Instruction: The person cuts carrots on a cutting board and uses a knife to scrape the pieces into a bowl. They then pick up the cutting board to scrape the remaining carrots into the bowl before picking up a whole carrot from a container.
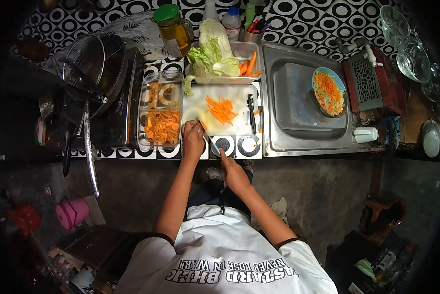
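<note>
My right hand [233, 171] is closed round the handle of a knife [211, 139], whose blade points up and left onto the white cutting board [193, 103]. My left hand [193, 139] rests at the board's front left edge, fingers bent over a small orange carrot piece [203, 125] beside the blade. Thin carrot strips [221, 110] lie in a loose pile at the board's middle. A black peeler [251, 111] lies along its right side. Left of the board, a divided clear container [162, 109] holds carrot peelings and pieces.
Behind the board stands a tub [225, 80] with leafy cabbage [214, 49] and whole carrots [251, 63]. A sink [298, 139] at right holds a bowl of shredded vegetables [328, 92]. Pans [100, 78] sit on the stove at left. An oil jar [173, 34] stands behind.
</note>
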The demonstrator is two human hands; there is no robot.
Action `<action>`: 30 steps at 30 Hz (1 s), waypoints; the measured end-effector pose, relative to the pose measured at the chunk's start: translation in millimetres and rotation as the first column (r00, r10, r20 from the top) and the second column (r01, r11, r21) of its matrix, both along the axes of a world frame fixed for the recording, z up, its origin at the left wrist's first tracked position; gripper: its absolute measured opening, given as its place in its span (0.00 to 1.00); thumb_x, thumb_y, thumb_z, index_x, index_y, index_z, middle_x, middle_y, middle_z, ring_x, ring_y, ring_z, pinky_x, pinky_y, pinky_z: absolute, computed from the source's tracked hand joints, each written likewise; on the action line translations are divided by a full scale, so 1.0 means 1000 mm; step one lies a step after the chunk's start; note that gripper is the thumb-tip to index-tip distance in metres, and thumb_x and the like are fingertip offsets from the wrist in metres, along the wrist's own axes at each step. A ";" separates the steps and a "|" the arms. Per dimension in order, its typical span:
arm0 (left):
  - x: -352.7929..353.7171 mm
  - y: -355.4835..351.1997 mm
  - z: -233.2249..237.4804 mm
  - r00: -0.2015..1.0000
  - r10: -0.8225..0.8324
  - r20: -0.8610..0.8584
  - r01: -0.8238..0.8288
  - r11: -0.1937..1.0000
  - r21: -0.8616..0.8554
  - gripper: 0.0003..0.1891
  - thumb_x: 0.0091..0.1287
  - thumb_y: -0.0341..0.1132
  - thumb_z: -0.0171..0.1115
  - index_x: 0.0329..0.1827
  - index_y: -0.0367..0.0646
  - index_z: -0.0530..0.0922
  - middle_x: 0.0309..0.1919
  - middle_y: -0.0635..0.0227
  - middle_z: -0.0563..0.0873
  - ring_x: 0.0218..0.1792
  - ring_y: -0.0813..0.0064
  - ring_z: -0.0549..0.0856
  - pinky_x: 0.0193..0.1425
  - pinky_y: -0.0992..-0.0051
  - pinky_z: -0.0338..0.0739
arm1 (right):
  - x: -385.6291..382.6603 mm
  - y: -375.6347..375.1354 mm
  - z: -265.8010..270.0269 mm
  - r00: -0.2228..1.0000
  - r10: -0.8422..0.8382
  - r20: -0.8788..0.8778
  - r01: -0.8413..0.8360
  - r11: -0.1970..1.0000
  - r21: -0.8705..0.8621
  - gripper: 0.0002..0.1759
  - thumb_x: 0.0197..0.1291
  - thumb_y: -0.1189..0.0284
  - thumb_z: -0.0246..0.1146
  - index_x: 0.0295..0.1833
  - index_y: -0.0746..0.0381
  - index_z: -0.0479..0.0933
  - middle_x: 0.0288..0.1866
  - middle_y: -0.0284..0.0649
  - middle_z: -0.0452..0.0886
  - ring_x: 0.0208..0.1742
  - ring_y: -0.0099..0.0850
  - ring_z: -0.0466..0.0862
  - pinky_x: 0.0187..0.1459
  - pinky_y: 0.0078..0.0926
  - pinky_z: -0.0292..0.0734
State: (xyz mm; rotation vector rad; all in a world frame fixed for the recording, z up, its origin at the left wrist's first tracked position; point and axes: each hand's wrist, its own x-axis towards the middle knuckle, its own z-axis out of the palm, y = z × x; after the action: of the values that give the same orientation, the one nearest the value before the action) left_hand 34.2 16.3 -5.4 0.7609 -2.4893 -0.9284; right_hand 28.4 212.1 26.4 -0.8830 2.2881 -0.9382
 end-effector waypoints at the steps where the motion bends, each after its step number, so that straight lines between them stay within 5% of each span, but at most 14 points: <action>1: 0.000 -0.001 -0.001 1.000 0.007 0.016 -0.008 1.000 0.012 0.20 0.55 0.19 0.66 0.53 0.32 0.81 0.50 0.57 0.78 0.54 0.56 0.76 0.61 0.62 0.72 | 0.000 0.000 -0.001 1.000 -0.001 0.010 0.001 1.000 0.000 0.41 0.60 0.85 0.53 0.79 0.55 0.53 0.49 0.58 0.78 0.46 0.59 0.81 0.46 0.51 0.75; 20: 0.000 -0.006 0.001 0.999 -0.001 0.048 -0.003 0.997 0.076 0.19 0.55 0.19 0.66 0.53 0.31 0.81 0.51 0.56 0.79 0.56 0.55 0.78 0.61 0.64 0.73 | -0.002 -0.006 -0.009 0.999 -0.005 0.032 0.005 1.000 0.031 0.45 0.53 0.87 0.56 0.78 0.58 0.54 0.49 0.55 0.78 0.47 0.57 0.80 0.47 0.50 0.76; 25: 0.000 -0.006 0.002 1.000 -0.003 0.030 0.000 0.995 0.097 0.20 0.56 0.19 0.65 0.53 0.33 0.81 0.51 0.56 0.79 0.56 0.55 0.78 0.61 0.64 0.73 | -0.009 -0.008 -0.006 0.991 -0.038 0.130 0.042 0.999 -0.024 0.40 0.54 0.88 0.53 0.76 0.62 0.57 0.54 0.60 0.79 0.54 0.56 0.80 0.55 0.47 0.75; 30: 0.000 -0.008 0.001 0.999 -0.014 0.035 0.010 0.995 0.103 0.19 0.57 0.20 0.65 0.54 0.34 0.81 0.51 0.57 0.78 0.55 0.55 0.78 0.61 0.64 0.73 | -0.010 -0.008 -0.013 0.993 -0.033 0.110 0.038 0.998 -0.048 0.35 0.61 0.79 0.56 0.75 0.63 0.58 0.49 0.59 0.81 0.50 0.57 0.81 0.50 0.51 0.75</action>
State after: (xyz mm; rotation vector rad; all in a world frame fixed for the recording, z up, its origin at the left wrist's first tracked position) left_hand 34.4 8.7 -4.2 0.8022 -2.4949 -1.0631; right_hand 18.2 203.6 13.1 -0.7940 2.2024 -1.0377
